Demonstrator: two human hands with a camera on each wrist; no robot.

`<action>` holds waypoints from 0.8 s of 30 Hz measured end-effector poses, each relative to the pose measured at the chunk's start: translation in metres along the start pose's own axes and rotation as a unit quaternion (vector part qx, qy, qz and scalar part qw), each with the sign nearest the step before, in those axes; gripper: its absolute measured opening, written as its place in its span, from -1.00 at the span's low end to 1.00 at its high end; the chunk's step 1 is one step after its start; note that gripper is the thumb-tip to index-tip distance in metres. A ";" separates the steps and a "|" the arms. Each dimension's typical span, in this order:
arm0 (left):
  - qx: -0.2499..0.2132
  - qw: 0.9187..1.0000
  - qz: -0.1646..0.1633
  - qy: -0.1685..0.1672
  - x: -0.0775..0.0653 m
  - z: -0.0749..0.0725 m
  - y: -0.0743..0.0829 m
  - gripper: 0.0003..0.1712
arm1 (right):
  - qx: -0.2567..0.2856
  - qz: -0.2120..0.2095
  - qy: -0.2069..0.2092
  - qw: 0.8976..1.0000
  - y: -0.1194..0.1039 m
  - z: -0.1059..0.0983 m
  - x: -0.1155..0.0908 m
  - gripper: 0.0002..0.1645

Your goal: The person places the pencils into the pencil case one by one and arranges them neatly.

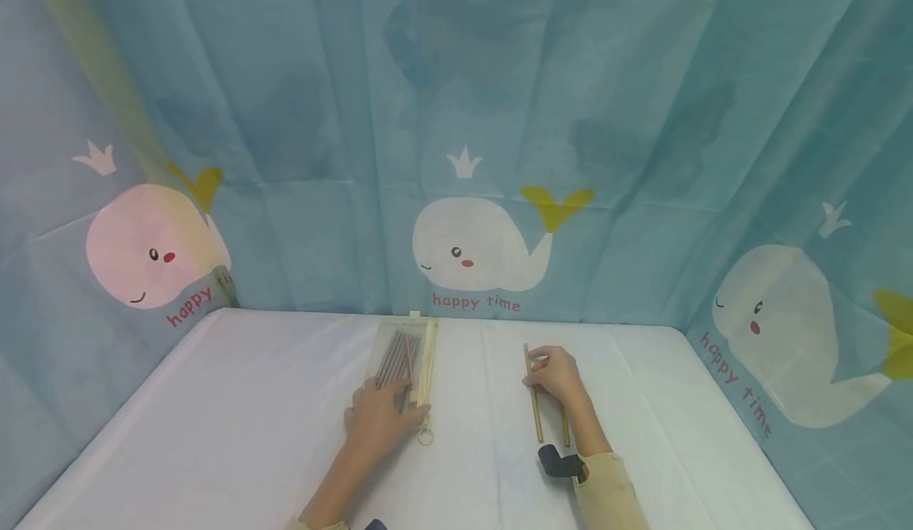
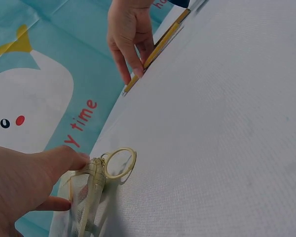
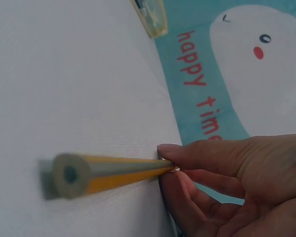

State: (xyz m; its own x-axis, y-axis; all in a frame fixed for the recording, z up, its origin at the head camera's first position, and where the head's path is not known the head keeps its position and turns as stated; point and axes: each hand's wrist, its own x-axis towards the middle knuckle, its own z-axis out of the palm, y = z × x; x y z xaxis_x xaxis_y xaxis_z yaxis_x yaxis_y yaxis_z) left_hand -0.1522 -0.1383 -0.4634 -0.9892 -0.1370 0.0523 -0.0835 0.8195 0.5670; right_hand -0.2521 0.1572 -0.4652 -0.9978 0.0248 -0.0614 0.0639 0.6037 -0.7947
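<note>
A translucent mesh pencil case (image 1: pixel 385 332) with a cream zip edge lies on the white table, several dark pencils (image 1: pixel 396 358) and a reddish one inside it. My left hand (image 1: pixel 381 419) holds its near end, thumb beside the zip end and fingers across the mesh. From that end hangs a round ring (image 2: pixel 121 163). Over to the right, my right hand (image 1: pixel 556 375) pinches a yellow pencil (image 3: pixel 123 173) between thumb and fingers near its far end. The pencil's flat, unsharpened end faces the right wrist camera. A second yellow pencil (image 1: pixel 567 428) lies beside it, partly hidden by the hand.
The white table (image 1: pixel 250 419) runs back to a blue curtain (image 1: pixel 307 245) printed with whales, which surrounds it at the back and sides. A dark wrist-camera mount (image 1: pixel 559 463) sits at the right wrist, close to the pencils' near ends.
</note>
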 end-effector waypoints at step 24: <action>0.004 1.000 0.004 0.002 0.001 0.000 -0.001 -0.23 | 0.061 0.038 -0.042 0.997 -0.005 -0.001 -0.002 -0.38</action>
State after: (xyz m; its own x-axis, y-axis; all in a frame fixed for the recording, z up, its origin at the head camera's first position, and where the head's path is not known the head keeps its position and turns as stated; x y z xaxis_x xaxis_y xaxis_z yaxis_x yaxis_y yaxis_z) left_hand -0.1528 -0.1391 -0.4636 -0.9894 -0.1321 0.0599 -0.0763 0.8255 0.5593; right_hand -0.2501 0.1554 -0.4604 -0.9854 -0.0044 -0.1701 0.1450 0.5011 -0.8531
